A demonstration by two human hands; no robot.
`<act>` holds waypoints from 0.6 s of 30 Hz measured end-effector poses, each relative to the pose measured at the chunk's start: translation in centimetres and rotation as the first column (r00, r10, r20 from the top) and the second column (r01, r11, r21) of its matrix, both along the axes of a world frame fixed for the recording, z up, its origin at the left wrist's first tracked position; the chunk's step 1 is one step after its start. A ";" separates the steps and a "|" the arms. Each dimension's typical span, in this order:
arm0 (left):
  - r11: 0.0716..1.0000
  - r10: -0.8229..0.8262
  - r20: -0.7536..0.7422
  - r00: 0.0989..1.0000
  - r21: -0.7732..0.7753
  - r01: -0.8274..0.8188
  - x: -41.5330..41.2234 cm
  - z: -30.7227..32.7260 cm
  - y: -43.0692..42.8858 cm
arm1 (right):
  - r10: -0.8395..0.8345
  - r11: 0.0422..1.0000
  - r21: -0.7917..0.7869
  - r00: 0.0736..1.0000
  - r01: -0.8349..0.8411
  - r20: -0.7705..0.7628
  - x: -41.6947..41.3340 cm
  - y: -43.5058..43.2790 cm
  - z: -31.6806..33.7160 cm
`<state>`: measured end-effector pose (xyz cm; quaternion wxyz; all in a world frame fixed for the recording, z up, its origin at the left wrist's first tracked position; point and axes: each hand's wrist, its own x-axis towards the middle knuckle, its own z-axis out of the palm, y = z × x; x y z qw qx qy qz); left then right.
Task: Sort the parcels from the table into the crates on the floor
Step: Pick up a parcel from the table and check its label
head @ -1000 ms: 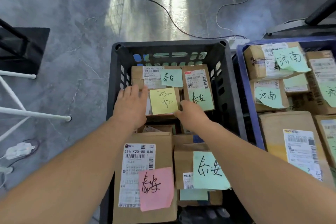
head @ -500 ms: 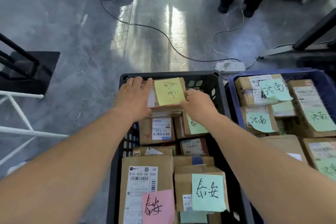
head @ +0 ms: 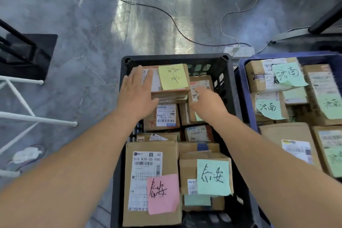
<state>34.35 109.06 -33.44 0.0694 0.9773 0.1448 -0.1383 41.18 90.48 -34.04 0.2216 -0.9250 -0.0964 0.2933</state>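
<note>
While the left hand point(head: 137, 96) lies flat, fingers straight, atop the rectangular cardboard parcel point(head: 166, 96) with a yellow paper note at the far end of the black lattice plastic crate point(head: 175, 58), the right hand point(head: 207, 105) sits just beside it, its grip too blurred to tell.

Left forearm point(head: 74, 163) and right forearm point(head: 277, 153) are showing bare to the lower edge; left hand point(head: 137, 92) and right hand point(head: 207, 105) are showing bare too.

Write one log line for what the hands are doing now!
left hand: flat on yellow-note parcel | right hand: beside it, blurred | place: black crate, far end
</note>
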 end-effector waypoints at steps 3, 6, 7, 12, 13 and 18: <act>0.984 0.125 0.076 0.989 -0.134 -0.114 -4.3 1.4 -3.8 | -0.057 0.997 -0.053 0.998 0.058 0.020 -2.6 -3.4 1.6; 0.923 0.253 0.033 0.967 -0.309 -0.230 -9.3 2.7 -8.5 | -0.111 0.990 -0.087 0.994 0.111 0.011 -6.5 -7.0 2.7; 0.900 0.274 -0.020 0.961 -0.347 -0.264 -10.9 3.0 -10.0 | -0.135 0.986 -0.094 0.991 0.134 0.005 -7.9 -8.0 3.0; 0.836 0.292 -0.250 0.923 -0.403 -0.374 -15.7 3.0 -15.5 | -0.169 0.978 -0.128 0.985 0.164 -0.030 -14.0 -11.4 3.5; 0.821 0.306 -0.275 0.912 -0.409 -0.398 -16.1 2.8 -16.2 | -0.171 0.978 -0.128 0.984 0.163 -0.052 -14.9 -11.7 3.4; 0.788 0.391 -0.272 0.879 -0.394 -0.473 -16.2 1.8 -18.0 | -0.155 0.984 -0.101 0.982 0.145 -0.110 -16.8 -12.6 2.4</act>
